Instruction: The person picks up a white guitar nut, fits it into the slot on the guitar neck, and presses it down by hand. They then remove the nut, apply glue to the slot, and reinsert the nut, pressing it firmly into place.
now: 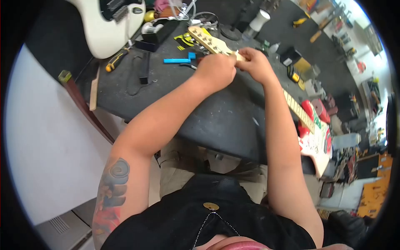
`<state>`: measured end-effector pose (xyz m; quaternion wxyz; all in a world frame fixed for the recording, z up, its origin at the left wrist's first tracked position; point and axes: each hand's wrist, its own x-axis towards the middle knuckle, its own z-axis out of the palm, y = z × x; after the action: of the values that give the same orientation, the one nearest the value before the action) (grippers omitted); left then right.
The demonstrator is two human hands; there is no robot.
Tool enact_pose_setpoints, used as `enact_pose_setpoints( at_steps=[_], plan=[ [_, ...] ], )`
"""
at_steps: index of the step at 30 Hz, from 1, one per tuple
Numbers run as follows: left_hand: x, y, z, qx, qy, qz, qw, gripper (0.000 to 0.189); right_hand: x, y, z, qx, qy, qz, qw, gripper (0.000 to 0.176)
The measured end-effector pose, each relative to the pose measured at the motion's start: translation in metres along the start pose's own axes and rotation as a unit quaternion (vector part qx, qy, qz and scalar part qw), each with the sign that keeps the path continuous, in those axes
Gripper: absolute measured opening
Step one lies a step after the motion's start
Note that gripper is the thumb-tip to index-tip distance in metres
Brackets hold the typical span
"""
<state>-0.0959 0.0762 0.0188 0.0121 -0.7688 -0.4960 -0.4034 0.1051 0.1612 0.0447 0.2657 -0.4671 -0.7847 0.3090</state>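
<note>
An electric guitar (314, 139) with a red, white and green body lies on the dark workbench, its neck slanting up and left beneath my right forearm. The pale headstock (208, 41) with its row of tuning pegs points to the upper left. My left hand (216, 71) is closed in a fist at the headstock's near edge; whatever it grips is hidden. Beside it, my right hand (256, 66) has its fingers pinched together at the nut end of the neck. Anything between those fingertips is too small to make out.
Left of my hands are a blue string winder (179, 61), a black oblong block (144, 68) and a yellow-black screwdriver (116, 60). A white guitar body (108, 29) stands at the upper left. A yellow tape measure (295, 77) and several tools lie at the right.
</note>
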Motion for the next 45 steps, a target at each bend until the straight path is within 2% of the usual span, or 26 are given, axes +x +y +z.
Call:
enact_pose_setpoints(
  at_steps=[3, 4, 8, 11, 13, 15, 17, 19, 21, 25, 27, 29, 33, 36, 38, 39, 45],
  plan=[
    [0.004, -0.004, 0.0, 0.021, -0.005, 0.02, 1.0, 0.027, -0.001, -0.01, 0.002, 0.011, 0.014, 0.01, 1.0, 0.059],
    [0.003, -0.004, -0.001, 0.021, -0.003, 0.024, 0.999, 0.029, -0.005, -0.013, 0.002, -0.049, 0.03, -0.012, 0.998, 0.059],
    [0.003, -0.002, -0.005, -0.012, 0.017, 0.02, 1.0, 0.032, -0.015, -0.03, 0.005, -0.091, 0.065, -0.015, 0.994, 0.054],
    [0.004, 0.001, -0.008, -0.022, 0.014, 0.016, 1.0, 0.032, -0.012, -0.031, 0.003, -0.069, 0.052, 0.005, 0.996, 0.055],
    [0.002, -0.001, -0.009, -0.01, 0.013, 0.022, 1.0, 0.032, -0.01, -0.026, 0.003, -0.102, 0.049, -0.029, 0.993, 0.06],
    [0.002, -0.001, -0.008, 0.005, 0.017, 0.035, 0.999, 0.032, -0.01, -0.023, 0.003, -0.078, 0.042, -0.022, 0.996, 0.058],
    [0.002, 0.002, -0.009, -0.035, 0.008, -0.018, 0.999, 0.033, -0.009, -0.022, 0.004, -0.09, 0.042, -0.026, 0.995, 0.054],
    [0.002, 0.002, -0.01, -0.024, -0.003, -0.01, 1.0, 0.033, -0.011, -0.028, -0.002, -0.081, 0.028, -0.015, 0.996, 0.053],
    [0.0, 0.002, -0.01, -0.063, -0.013, -0.058, 0.996, 0.032, -0.014, -0.035, -0.005, -0.075, 0.009, -0.005, 0.997, 0.053],
    [0.0, 0.001, -0.008, -0.081, -0.004, -0.075, 0.994, 0.032, -0.014, -0.034, -0.005, -0.054, 0.012, -0.008, 0.998, 0.052],
    [-0.001, 0.001, -0.008, -0.082, -0.009, -0.069, 0.994, 0.032, -0.015, -0.036, -0.005, -0.045, 0.018, -0.013, 0.999, 0.051],
    [-0.001, 0.001, -0.008, -0.061, -0.002, -0.056, 0.997, 0.032, -0.019, -0.043, -0.009, -0.033, -0.005, 0.029, 0.999, 0.051],
    [-0.002, 0.0, -0.008, -0.064, 0.001, -0.053, 0.997, 0.031, -0.02, -0.044, -0.014, -0.029, -0.013, 0.027, 0.999, 0.052],
    [-0.001, 0.001, -0.008, -0.07, 0.003, -0.048, 0.996, 0.031, -0.023, -0.048, -0.024, -0.059, -0.046, -0.023, 0.997, 0.049],
    [-0.001, 0.001, -0.009, -0.064, -0.002, -0.049, 0.997, 0.031, -0.018, -0.052, -0.015, -0.075, -0.021, 0.035, 0.996, 0.049],
    [-0.002, 0.001, -0.009, -0.064, -0.003, -0.051, 0.997, 0.031, -0.018, -0.05, -0.011, -0.074, -0.022, 0.035, 0.996, 0.049],
    [0.0, 0.004, -0.007, -0.035, 0.024, -0.017, 0.999, 0.032, -0.017, -0.034, -0.004, -0.038, 0.064, -0.054, 0.996, 0.044]
  ],
)
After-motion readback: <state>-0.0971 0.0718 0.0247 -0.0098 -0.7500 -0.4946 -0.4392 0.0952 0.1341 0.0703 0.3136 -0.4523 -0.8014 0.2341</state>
